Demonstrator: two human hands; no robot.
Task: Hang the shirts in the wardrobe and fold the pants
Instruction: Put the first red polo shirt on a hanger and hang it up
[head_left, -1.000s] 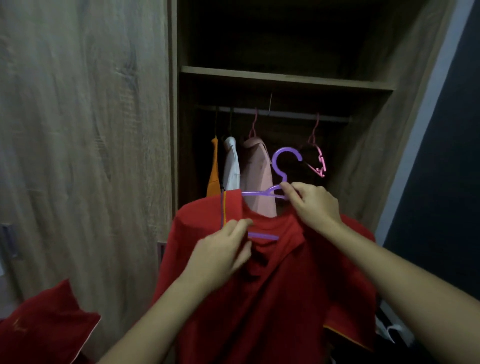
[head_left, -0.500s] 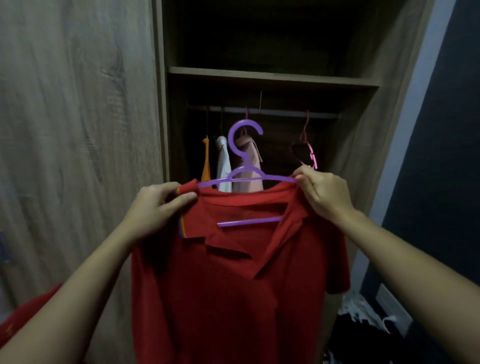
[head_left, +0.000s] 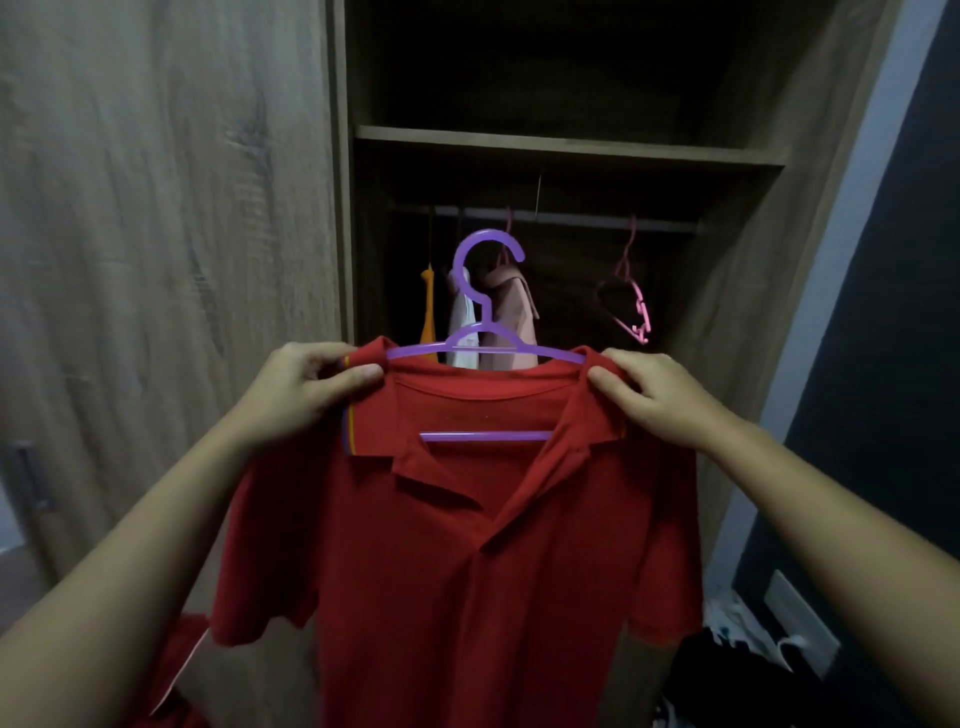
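While the left hand (head_left: 306, 395) and the right hand (head_left: 649, 400) each close a narrow grip, thumb against fingers, on one shoulder of the red short-sleeved polo shirt (head_left: 467, 571), the garment hangs spread on the purple plastic hanger (head_left: 485, 435), held in the air before the open wooden wardrobe (head_left: 727, 291). The shirt appears mounted but not yet hung: the hanger's hook is free and sits below the grey metal rail (head_left: 571, 221). On the rail's left part hang an orange garment (head_left: 427, 306), a white garment (head_left: 460, 322) and a pale pink shirt (head_left: 511, 312); an empty pink hanger (head_left: 643, 317) dangles farther right. The bare stretch of rail between these last two looks the likeliest opening. The wooden shelf (head_left: 566, 148) close above the rail limits the lift, and the closed door panel (head_left: 166, 234) bounds the left. A red cloth (head_left: 182, 654) lower left and a dark heap of clothes (head_left: 727, 670) lower right seemingly await handling; whether pants lie among them cannot be told.
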